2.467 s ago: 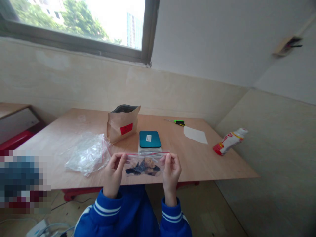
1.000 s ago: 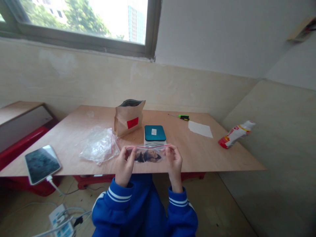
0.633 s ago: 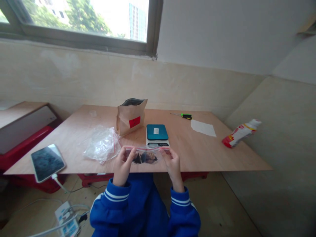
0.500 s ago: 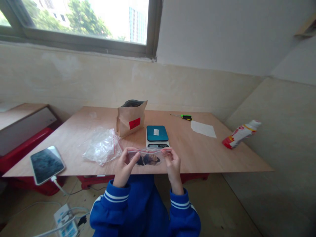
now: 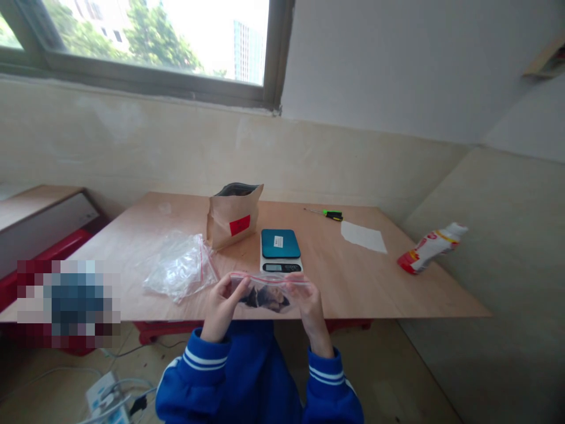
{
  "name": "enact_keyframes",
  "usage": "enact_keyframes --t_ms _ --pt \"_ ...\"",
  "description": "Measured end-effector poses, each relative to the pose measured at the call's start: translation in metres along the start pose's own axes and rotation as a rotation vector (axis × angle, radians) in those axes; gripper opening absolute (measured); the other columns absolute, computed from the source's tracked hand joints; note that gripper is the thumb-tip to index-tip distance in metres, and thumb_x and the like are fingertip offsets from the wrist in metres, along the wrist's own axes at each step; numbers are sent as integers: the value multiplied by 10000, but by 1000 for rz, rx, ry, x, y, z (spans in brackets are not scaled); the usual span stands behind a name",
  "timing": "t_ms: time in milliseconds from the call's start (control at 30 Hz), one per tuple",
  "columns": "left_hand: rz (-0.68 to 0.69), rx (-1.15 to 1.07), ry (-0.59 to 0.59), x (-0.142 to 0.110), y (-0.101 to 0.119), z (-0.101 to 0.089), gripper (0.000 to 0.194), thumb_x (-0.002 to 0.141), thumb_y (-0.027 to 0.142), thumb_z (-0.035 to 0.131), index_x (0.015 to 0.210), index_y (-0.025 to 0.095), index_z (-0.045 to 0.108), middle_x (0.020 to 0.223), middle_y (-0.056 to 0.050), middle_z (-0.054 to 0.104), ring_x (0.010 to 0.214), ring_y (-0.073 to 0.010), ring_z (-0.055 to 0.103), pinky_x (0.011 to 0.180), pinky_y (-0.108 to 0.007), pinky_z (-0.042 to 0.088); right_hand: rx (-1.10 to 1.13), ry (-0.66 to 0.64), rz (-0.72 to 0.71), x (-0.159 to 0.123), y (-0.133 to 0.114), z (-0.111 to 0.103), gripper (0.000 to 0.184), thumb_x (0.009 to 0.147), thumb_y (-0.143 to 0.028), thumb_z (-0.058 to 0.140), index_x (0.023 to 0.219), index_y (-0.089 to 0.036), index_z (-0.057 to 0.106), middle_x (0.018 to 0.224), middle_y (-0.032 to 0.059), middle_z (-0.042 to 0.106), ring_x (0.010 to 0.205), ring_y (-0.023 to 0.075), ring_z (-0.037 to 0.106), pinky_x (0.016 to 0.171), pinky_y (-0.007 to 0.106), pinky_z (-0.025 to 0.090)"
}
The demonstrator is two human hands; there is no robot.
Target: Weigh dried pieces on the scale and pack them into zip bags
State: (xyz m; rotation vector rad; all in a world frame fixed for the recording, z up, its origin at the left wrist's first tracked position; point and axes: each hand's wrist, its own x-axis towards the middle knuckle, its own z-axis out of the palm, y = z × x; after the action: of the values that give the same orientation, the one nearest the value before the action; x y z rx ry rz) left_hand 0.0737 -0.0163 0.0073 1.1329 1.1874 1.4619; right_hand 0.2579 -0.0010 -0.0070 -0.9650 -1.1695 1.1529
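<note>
A clear zip bag [image 5: 265, 299] with a red-edged top hangs between my hands near the table's front edge. Dark and tan dried pieces, their kind unclear, lie inside it. My left hand [image 5: 223, 305] pinches the bag's left top corner, thumb over the seal strip. On the right end of the strip, my right hand [image 5: 305, 299] grips with thumb and fingers. Just beyond the bag sits a kitchen scale [image 5: 280, 244] with a teal top and a small display. Behind and left of it stands an open brown paper pouch [image 5: 233, 221] with a red label.
A heap of clear plastic bags [image 5: 176, 268] lies left on the wooden table [image 5: 353, 288]. At the back right are a screwdriver [image 5: 332, 214], a white paper sheet [image 5: 364, 237] and a tilted red-and-white bottle [image 5: 430, 248]. A power strip [image 5: 108, 397] rests on the floor.
My right hand has shifted its fingers leftward along the bag's top strip. The bag and both hands sit slightly lower in view, and the scale's display shows more fully.
</note>
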Motion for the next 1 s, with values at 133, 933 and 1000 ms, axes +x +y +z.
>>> enact_keyframes --t_ms 133,933,1000 --pt "2 -6 15 -1 3 2 312 732 443 693 834 151 654 748 -22 678 728 -170 641 691 -289 530 -52 -67 8 0 -3 1 204 742 -373 719 756 -181 652 690 1 641 669 158 606 655 279 502" --pt "122 120 -59 -3 2 -1 190 766 350 686 803 165 669 760 -20 667 736 -173 650 662 -264 527 -634 -41 -356 -5 -31 -7 87 833 -298 657 816 -226 703 825 29 690 833 200 612 791 340 448" --pt "152 156 -62 -4 4 0 176 774 343 680 805 170 669 759 -18 668 733 -170 646 660 -259 520 -746 -29 -417 -5 -34 -7 66 835 -282 658 808 -235 696 812 22 693 818 200 603 782 345 425"
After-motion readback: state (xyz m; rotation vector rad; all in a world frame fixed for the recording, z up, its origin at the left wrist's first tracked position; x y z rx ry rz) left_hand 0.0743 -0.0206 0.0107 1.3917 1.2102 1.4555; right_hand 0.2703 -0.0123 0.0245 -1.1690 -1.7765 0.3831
